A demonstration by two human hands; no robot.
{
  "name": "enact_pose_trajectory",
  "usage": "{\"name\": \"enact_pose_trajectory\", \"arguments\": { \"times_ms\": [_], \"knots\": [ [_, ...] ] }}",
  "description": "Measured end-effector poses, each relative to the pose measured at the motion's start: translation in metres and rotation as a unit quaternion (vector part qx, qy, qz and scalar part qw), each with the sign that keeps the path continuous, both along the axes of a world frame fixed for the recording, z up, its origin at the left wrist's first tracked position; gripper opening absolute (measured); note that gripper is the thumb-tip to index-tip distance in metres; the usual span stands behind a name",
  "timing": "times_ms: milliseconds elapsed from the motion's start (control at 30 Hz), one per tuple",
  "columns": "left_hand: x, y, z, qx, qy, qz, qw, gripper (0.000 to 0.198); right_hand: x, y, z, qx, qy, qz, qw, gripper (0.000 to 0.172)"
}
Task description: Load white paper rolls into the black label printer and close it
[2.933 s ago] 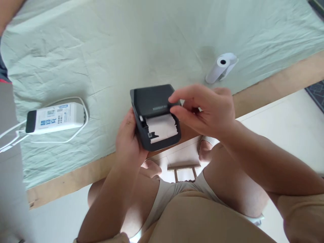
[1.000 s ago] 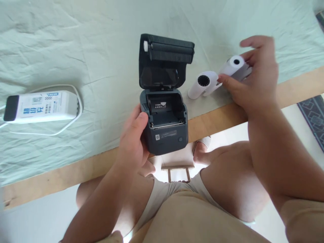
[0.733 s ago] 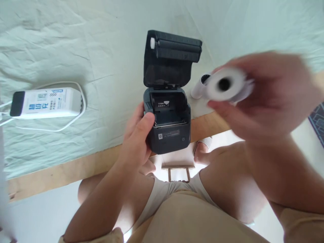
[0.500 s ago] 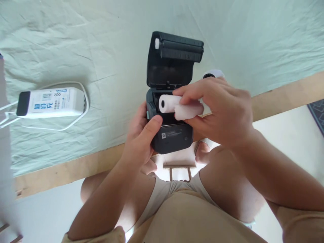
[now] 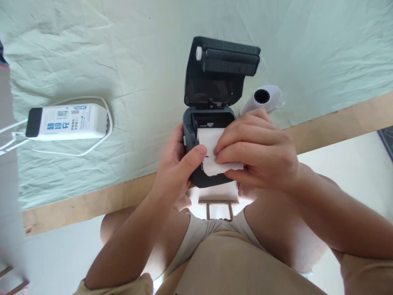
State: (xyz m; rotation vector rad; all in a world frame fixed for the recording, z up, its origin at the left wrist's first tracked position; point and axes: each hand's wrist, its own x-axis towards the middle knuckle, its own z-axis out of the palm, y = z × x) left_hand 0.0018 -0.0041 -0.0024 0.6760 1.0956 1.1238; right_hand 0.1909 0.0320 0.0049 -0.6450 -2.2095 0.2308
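Note:
A small black thermal printer (image 5: pixel 220 78) sits at the table's near edge with its lid swung up and back. My left hand (image 5: pixel 178 172) grips the printer's left side, thumb across its front. A white paper roll (image 5: pixel 209 141) lies in the open bay, its loose end drawn forward over the front. My right hand (image 5: pixel 258 153) pinches that loose end with fingers pressed together. A second white roll (image 5: pixel 263 99) with a dark core lies on the cloth just right of the printer.
A pale green cloth (image 5: pixel 129 53) covers the wooden table (image 5: pixel 92 203). A white power bank (image 5: pixel 67 121) with a white cable lies at the left. My knees and a small stool show below the table edge.
The printer's lid was opened and the old roll set on the cloth. My right hand picked up another roll, laid it in the bay, and now pulls its end forward.

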Motion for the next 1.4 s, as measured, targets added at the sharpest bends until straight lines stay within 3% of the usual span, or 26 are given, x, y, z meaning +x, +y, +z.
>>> {"name": "enact_pose_trajectory", "arguments": {
  "times_ms": [200,400,500,633,733,800,1067,1267,1400],
  "knots": [
    [-0.002,0.001,-0.003,0.004,0.01,-0.017,1.0,0.049,0.003,-0.003,-0.006,0.046,0.008,-0.003,0.999,0.017],
    [-0.004,0.001,-0.002,0.017,0.039,-0.037,0.998,0.054,-0.002,-0.007,-0.006,0.005,0.026,-0.008,1.0,0.015],
    [-0.005,0.001,-0.001,0.006,0.053,-0.042,0.998,0.063,0.001,-0.002,-0.005,0.013,0.12,-0.087,0.989,0.004],
    [-0.005,0.0,0.001,0.003,0.074,-0.05,0.996,0.073,0.007,0.002,-0.006,0.0,0.129,-0.196,0.972,0.032],
    [-0.004,-0.001,0.004,-0.006,0.083,-0.037,0.996,0.077,0.009,-0.001,-0.004,-0.085,0.106,-0.184,0.973,0.054],
    [-0.003,-0.001,0.005,-0.011,0.087,-0.031,0.996,0.075,0.009,-0.003,-0.001,-0.118,0.113,-0.169,0.972,0.058],
    [-0.007,-0.002,-0.001,-0.017,0.112,-0.045,0.993,0.083,0.005,-0.007,-0.002,-0.177,0.225,-0.113,0.952,0.022],
    [-0.007,0.002,-0.007,0.024,-0.006,-0.062,0.998,0.069,0.004,-0.003,-0.013,-0.278,0.172,-0.094,0.941,0.03],
    [-0.005,0.002,-0.008,0.017,-0.028,-0.063,0.997,0.056,0.006,0.001,-0.014,-0.325,0.18,-0.073,0.926,0.038]
  ]
}}
